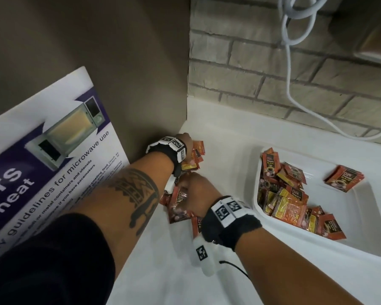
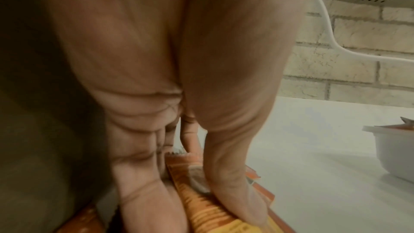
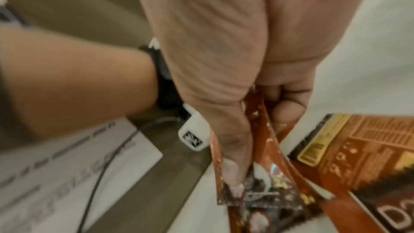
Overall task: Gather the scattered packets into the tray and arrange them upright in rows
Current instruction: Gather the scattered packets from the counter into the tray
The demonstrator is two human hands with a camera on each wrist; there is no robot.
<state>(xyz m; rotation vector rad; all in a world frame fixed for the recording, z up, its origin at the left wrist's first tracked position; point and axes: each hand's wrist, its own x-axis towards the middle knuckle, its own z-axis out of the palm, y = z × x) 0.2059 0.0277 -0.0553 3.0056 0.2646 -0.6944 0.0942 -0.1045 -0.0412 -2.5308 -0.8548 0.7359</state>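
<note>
Right hand (image 3: 235,81): filled top-centre of view, thumb & fingers pinched on a packet.
Held packet (image 3: 260,180): red-brown foil, glossy, crumpled, hung down from the pinch; thumb tip pressed on its front.
Loose packet (image 3: 363,151): lay flat on worktop just right of the held one, back side up, yellow label & small print visible.
Left forearm (image 3: 78,84): crossed from left edge, black wrist strap w/ white tag (image 3: 193,135), black-white code on it.
Worktop (image 3: 380,42): pale, plain.
Poster (image 3: 67,174): lower left, white, text blurred; thin black cable across it.
</note>
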